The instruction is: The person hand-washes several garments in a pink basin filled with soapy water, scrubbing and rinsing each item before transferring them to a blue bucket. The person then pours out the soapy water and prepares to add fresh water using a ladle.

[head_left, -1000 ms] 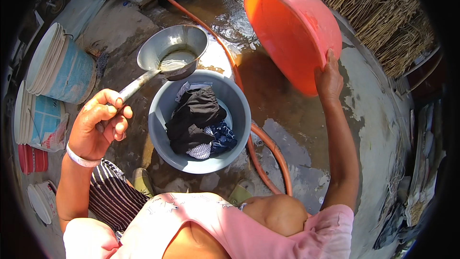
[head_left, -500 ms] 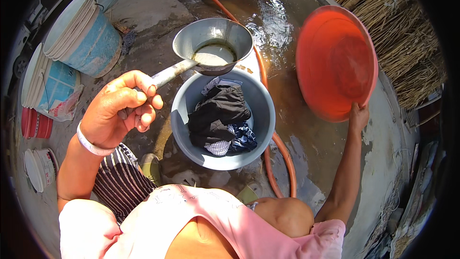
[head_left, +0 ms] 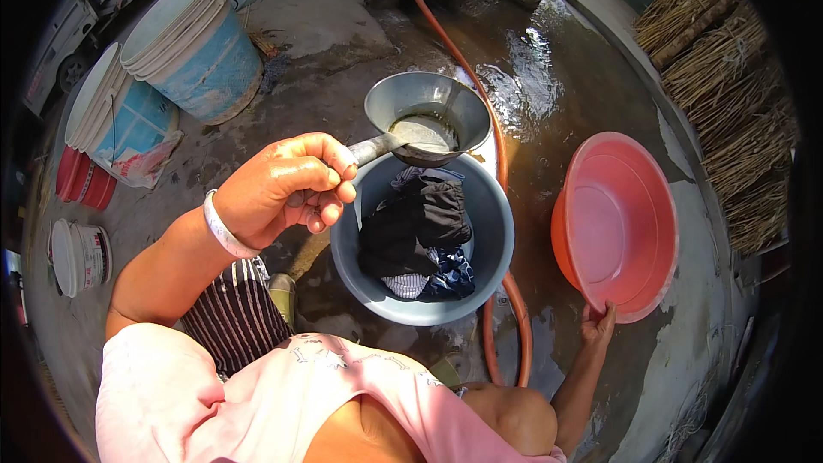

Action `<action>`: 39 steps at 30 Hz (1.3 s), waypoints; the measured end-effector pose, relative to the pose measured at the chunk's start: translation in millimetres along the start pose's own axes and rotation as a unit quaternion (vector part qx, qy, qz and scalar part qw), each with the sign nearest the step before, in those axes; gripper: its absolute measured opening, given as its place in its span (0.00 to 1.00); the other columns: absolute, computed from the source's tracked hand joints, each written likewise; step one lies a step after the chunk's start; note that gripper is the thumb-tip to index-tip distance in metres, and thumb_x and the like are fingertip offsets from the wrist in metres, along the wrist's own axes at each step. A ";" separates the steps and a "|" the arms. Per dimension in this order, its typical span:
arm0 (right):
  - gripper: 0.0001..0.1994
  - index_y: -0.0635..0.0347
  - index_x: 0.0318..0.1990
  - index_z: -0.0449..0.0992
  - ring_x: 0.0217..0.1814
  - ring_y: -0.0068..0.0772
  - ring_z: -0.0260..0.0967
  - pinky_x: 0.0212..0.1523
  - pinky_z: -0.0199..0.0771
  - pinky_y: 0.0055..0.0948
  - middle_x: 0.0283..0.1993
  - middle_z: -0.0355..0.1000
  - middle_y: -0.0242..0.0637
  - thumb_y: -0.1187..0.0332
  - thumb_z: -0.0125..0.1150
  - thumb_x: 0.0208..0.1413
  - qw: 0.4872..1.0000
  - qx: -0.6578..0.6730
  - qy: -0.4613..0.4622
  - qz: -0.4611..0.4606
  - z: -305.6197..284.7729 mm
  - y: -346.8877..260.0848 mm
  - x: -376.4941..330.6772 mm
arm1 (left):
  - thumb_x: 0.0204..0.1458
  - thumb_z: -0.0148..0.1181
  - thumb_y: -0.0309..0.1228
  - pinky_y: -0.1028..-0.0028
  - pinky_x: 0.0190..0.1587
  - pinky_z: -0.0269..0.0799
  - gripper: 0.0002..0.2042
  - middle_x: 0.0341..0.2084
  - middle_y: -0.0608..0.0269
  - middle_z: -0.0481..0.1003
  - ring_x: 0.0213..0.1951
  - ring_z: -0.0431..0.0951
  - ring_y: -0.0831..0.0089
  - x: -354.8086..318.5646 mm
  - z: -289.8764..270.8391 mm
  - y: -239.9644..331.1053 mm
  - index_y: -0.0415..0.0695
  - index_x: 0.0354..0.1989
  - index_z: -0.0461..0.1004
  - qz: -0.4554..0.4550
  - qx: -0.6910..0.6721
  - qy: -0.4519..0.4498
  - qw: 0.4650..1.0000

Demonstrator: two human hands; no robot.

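Note:
My left hand (head_left: 279, 189) grips the handle of a metal ladle pan (head_left: 427, 117) that holds a little water, held just above the far rim of a grey-blue basin (head_left: 497, 240). Dark wet clothes (head_left: 416, 231) lie heaped in that basin. My right hand (head_left: 598, 326) holds the lower rim of an orange plastic basin (head_left: 617, 223), tilted on its edge to the right of the grey-blue one, its hollow side facing me. A white bangle sits on my left wrist.
An orange hose (head_left: 506, 309) runs from the top of the yard, past the grey-blue basin and round its near side. Stacked blue-and-white buckets (head_left: 197, 51) and red ones (head_left: 81, 180) stand at the left. The concrete floor (head_left: 549, 77) is wet. Dry thatch bundles (head_left: 720, 60) line the right edge.
The orange basin has come down from high at the upper right to low at the right, near the ground. The ladle has stayed over the grey-blue basin's far rim.

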State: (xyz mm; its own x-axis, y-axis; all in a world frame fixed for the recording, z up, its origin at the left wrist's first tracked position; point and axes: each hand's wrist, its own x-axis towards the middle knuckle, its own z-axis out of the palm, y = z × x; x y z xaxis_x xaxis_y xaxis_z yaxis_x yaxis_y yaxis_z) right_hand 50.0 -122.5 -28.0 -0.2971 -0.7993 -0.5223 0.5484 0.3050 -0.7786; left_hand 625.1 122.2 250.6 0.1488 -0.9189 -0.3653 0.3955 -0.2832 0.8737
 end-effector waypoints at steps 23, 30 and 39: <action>0.24 0.58 0.50 0.65 0.48 0.41 0.72 0.42 0.74 0.39 0.46 0.72 0.46 0.46 0.45 0.62 0.728 -0.173 -0.592 0.299 332.6 90.2 -334.5 | 0.48 0.50 0.28 0.79 0.26 0.66 0.08 0.26 0.66 0.71 0.24 0.71 0.80 2.6 30.0 -20.8 0.41 0.36 0.70 0.036 0.040 -0.075 0.996; 0.15 0.62 0.43 0.69 0.49 0.34 0.70 0.50 0.70 0.33 0.46 0.72 0.42 0.59 0.50 0.59 0.840 -0.146 -0.490 0.181 318.2 82.8 -333.5 | 0.59 0.45 0.49 0.65 0.42 0.67 0.23 0.33 0.52 0.72 0.37 0.74 0.57 16.5 26.1 -38.6 0.42 0.53 0.63 0.216 0.255 -0.203 0.920; 0.10 0.68 0.41 0.70 0.40 0.31 0.71 0.37 0.75 0.24 0.40 0.71 0.46 0.69 0.47 0.59 0.881 -0.125 -0.455 -0.022 276.6 -12.1 -255.3 | 0.58 0.53 0.47 0.72 0.48 0.69 0.25 0.41 0.53 0.74 0.44 0.75 0.68 21.1 -79.3 14.8 0.35 0.52 0.68 0.293 0.273 -0.066 0.914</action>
State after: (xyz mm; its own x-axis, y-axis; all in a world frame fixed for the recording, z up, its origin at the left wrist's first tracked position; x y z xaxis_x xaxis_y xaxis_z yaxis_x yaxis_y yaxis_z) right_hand 335.4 -65.3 211.0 0.4985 -0.8630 -0.0823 0.3295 0.2764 -0.9028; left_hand 706.0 120.4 230.4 0.0652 -0.9719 0.2262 -0.2331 0.2056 0.9505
